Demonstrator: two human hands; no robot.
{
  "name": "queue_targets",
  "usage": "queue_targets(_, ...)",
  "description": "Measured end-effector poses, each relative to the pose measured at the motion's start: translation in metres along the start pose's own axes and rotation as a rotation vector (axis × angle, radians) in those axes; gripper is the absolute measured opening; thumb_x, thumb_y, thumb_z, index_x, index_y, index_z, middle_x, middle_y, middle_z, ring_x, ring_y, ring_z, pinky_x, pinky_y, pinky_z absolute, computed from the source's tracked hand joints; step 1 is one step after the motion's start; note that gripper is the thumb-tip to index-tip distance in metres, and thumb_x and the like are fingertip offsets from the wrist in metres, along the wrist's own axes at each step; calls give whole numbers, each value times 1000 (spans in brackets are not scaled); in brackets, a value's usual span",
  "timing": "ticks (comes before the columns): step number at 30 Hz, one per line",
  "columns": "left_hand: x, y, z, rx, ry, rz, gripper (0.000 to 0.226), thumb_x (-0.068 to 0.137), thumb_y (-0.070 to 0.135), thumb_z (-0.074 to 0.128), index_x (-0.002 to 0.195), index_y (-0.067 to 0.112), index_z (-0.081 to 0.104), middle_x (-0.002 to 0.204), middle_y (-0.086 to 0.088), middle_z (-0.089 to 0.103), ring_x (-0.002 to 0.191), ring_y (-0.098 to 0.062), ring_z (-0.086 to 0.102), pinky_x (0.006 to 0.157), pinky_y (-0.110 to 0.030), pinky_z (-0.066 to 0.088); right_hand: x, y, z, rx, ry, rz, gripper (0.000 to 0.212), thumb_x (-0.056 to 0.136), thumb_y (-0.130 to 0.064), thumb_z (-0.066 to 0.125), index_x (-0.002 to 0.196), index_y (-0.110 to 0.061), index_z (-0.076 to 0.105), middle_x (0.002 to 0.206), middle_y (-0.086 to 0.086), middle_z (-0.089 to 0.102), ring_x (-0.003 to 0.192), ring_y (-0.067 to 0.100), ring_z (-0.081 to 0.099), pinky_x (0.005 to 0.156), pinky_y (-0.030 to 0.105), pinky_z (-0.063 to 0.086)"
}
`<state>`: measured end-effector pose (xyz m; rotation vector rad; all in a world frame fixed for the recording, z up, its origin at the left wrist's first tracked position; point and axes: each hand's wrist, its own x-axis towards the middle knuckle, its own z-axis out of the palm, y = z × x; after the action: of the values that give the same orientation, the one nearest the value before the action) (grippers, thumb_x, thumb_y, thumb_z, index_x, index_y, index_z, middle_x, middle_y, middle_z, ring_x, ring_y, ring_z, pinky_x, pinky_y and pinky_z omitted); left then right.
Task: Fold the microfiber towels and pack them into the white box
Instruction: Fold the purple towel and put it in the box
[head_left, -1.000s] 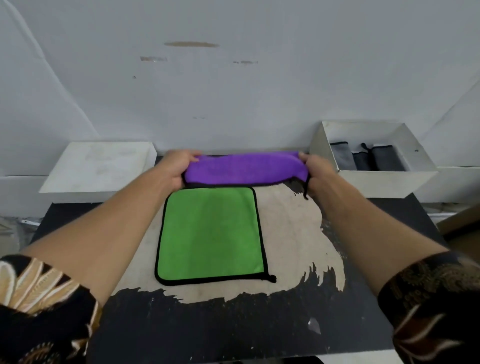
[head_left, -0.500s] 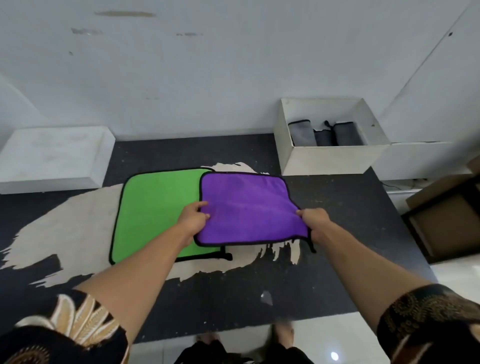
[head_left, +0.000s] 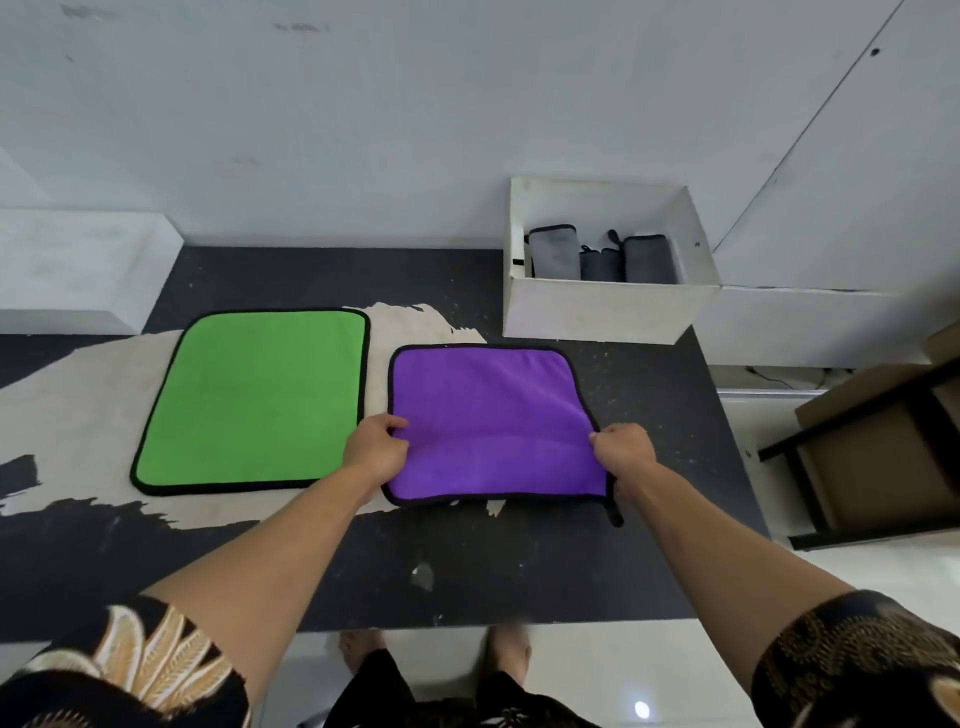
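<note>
Presently on the table (head_left: 467, 566), a dark top with a large pale worn patch:

Item 1. Purple towel (head_left: 493, 410): plush microfiber, roughly square, with rounded corners and narrow black piping all round. It lies spread open and unfolded toward the right of the table, with a faint crease running across it between the hands. A short black loop (head_left: 614, 512) trails from its near right corner onto the table. Its surface is plain colour.

Item 2. Left hand (head_left: 374, 452): fingers curled, pinching the purple towel's left edge.

Item 3. Right hand (head_left: 626, 449): fingers curled, pinching the same towel's right edge, just above the loop corner.

Item 4. Green towel (head_left: 254, 400): same make, black-edged, lying flat and unfolded on the pale patch. It is just left of the purple one, with a narrow gap between them.

Item 5. White box (head_left: 608, 312): open-topped with plain white walls, at the table's far right corner. It sits behind the purple towel and apart from it.

Item 6. Grey towels (head_left: 555, 252): three folded bundles standing side by side in the white box.

Item 7. White block (head_left: 67, 265): at the far left.

Item 8. Brown carton (head_left: 872, 457): on the floor to the right, behind a black frame.

Item 9. Patterned sleeves (head_left: 130, 670): black and gold, on both upper arms.
</note>
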<state>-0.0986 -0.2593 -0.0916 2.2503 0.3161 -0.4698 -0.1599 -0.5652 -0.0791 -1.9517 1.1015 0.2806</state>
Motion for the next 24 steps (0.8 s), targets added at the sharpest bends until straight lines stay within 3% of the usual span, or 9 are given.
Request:
queue_targets(4, -11, -1, 13, 97, 3, -57, 43, 88, 14, 66, 130, 13, 56, 128, -10, 61, 111, -29, 59, 89, -32, 47, -1, 10, -8, -58, -164, 40, 14, 91, -22, 62, 82, -11, 61, 90, 8, 64, 74, 23, 61, 51, 29, 50)
queue_targets(7, -19, -2, 16, 68, 14, -115, 52, 88, 13, 65, 136, 10, 44, 117, -10, 63, 99, -28, 62, 79, -32, 49, -1, 12, -9, -107, -251, 35, 14, 91, -25, 66, 87, -14, 57, 92, 6, 65, 79, 24, 66, 56, 36, 59)
queue_targets(10, -24, -3, 18, 69, 32, -132, 56, 88, 9, 64, 139, 9, 39, 114, -13, 63, 96, -28, 63, 79, -34, 52, -1, 13, -11, -246, -178, -46, 9, 92, -17, 58, 91, -9, 62, 94, 10, 67, 79, 24, 66, 61, 35, 60)
queue_targets(13, -29, -2, 19, 71, 4, -146, 63, 88, 18, 68, 140, 10, 35, 120, -12, 62, 96, -25, 61, 79, -34, 51, -2, 15, -15, -350, -135, -73, 22, 93, -27, 57, 94, -7, 65, 89, 9, 69, 76, 26, 69, 70, 38, 60)
queue_targets(16, -33, -5, 20, 77, -64, -162, 74, 84, 30, 74, 141, 9, 31, 125, -9, 59, 105, -27, 61, 85, -36, 50, -9, 19, -18, -306, -169, 25, 34, 90, -41, 64, 81, -8, 63, 65, 6, 69, 48, 20, 68, 45, 29, 56)
queue_targets(18, -36, -7, 21, 117, -78, -128, 78, 83, 24, 75, 142, 8, 28, 127, -10, 59, 106, -27, 61, 85, -34, 49, -11, 22, -19, -357, -190, 36, 24, 90, -26, 67, 77, -6, 64, 54, 5, 68, 43, 18, 67, 42, 28, 56)
queue_targets(21, -40, -11, 21, 213, -78, -49, 78, 84, 15, 72, 146, 10, 24, 127, -13, 60, 106, -28, 62, 88, -35, 51, -16, 25, -24, -503, -214, 18, 12, 89, -13, 61, 81, -5, 65, 54, 6, 69, 46, 19, 68, 51, 33, 61)
queue_targets(23, -44, -13, 18, 320, -103, -7, 79, 84, 19, 72, 146, 12, 23, 119, -9, 63, 99, -25, 63, 81, -35, 52, -21, 23, -28, -626, -177, -31, 12, 88, -19, 62, 91, -7, 65, 72, 6, 72, 62, 21, 72, 62, 32, 61)
queue_targets(24, -47, -13, 16, 393, -111, 11, 79, 83, 23, 72, 144, 13, 23, 111, -5, 63, 91, -23, 63, 74, -33, 51, -23, 21, -28, -689, -117, -81, 21, 87, -24, 62, 101, -8, 62, 89, 8, 71, 79, 24, 71, 68, 31, 58)
